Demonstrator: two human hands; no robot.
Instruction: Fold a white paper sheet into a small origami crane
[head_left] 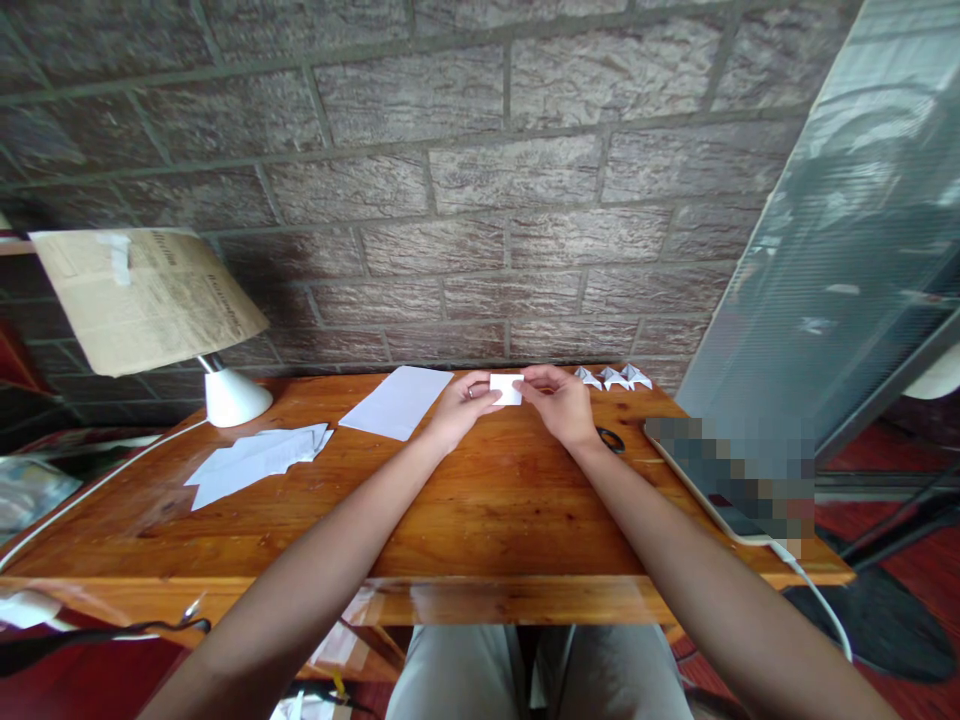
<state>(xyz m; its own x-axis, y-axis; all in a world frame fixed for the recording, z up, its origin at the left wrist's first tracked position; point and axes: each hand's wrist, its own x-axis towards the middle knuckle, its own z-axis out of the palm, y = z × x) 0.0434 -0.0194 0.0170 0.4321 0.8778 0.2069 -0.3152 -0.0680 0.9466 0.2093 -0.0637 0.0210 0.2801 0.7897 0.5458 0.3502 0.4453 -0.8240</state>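
A small white square of folded paper [506, 389] is held up between both hands, above the far middle of the wooden table. My left hand [463, 408] pinches its left edge, the thumb lying on the front face. At the right edge, my right hand [562, 402] grips it between thumb and fingers. Both hands are closed on the same piece; the fingertips behind it are hidden. Just right of my right hand, several folded white paper stars [613, 378] stand in a row. A black round-handled item [611, 439], perhaps scissors, lies partly hidden behind my right wrist.
White paper sheets [396, 402] lie left of my hands, with cut paper pieces [259, 460] farther left. A lamp [232, 396] with a newspaper shade stands at the back left. A tablet [720, 485] with a white cable rests at the right edge. A brick wall [465, 200] closes the back.
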